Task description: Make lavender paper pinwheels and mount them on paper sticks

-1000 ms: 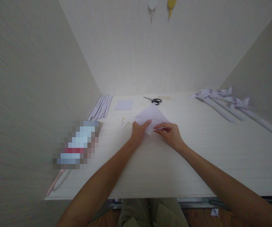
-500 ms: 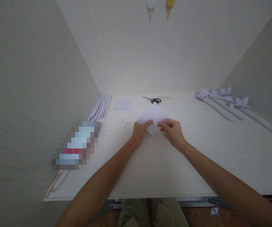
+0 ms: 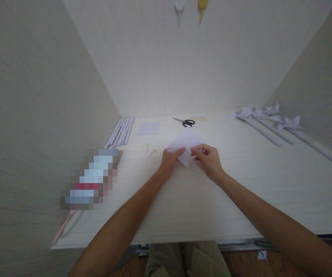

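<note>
A white square sheet of paper (image 3: 186,137) lies turned like a diamond between my hands, slit in from its corners. My left hand (image 3: 170,159) grips its left side, thumb pressed on the paper near the middle. On the right, my right hand (image 3: 208,157) has its thumb and fingers pinched together on the paper's right part, close to the centre. The fingers under the sheet are hidden. Just beyond its far corner are black-handled scissors (image 3: 186,122), blades pointing left.
Several rolled paper sticks (image 3: 121,131) and a square paper sheet (image 3: 148,128) lie at the back left. Small beige bits (image 3: 149,149) are near my left hand. Paper pinwheels on sticks (image 3: 288,122) lie at right. A blurred-out object (image 3: 92,179) stands at the left edge.
The view has shifted slightly. My right hand has come a little closer to the paper's centre; my left hand keeps its grip.
</note>
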Action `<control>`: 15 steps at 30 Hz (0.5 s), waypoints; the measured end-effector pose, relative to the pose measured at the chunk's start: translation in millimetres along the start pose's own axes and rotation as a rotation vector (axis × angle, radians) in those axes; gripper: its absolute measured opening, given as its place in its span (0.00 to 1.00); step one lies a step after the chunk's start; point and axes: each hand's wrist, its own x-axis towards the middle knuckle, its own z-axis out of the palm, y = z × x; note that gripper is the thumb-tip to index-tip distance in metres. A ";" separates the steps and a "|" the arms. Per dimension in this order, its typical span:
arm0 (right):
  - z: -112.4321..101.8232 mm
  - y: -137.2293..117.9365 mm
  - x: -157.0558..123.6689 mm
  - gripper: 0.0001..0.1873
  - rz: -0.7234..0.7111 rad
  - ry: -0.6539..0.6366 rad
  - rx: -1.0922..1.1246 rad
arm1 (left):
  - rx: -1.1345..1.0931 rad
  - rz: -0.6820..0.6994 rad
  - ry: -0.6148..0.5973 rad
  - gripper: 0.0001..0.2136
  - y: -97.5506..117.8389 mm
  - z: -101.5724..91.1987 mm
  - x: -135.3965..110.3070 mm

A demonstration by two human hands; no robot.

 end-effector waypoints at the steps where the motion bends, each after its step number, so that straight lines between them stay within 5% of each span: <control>1: -0.1 -0.1 -0.1 0.12 0.003 0.004 -0.004 | 0.001 0.001 -0.001 0.10 0.1 0.2 -0.1; 15: -3.4 2.8 2.7 0.11 -0.022 0.057 -0.104 | -0.043 -0.083 -0.028 0.09 6.1 1.5 -3.0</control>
